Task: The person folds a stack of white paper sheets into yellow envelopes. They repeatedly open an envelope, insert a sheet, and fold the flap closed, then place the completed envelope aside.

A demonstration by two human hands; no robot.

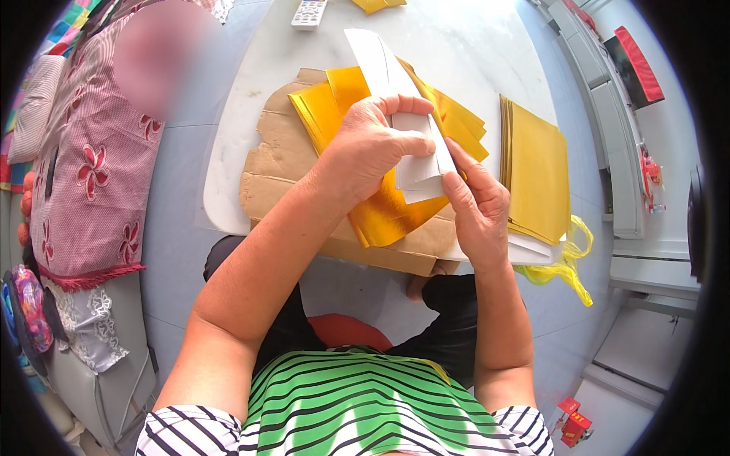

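Observation:
My left hand pinches a white-backed sheet of paper that is partly folded, its long white end pointing away from me. At the sheet's lower right edge, the thumb and fingers of my right hand hold it too. Beneath both hands, gold foil paper sheets lie fanned out on a piece of brown cardboard. To the right of my right hand rests a stack of gold paper. My left hand and forearm hide part of the gold sheets.
The marble-patterned table holds a white remote control and a gold paper piece at its far side. A yellow plastic bag hangs by the right edge. A sofa with a pink patterned cover stands to the left.

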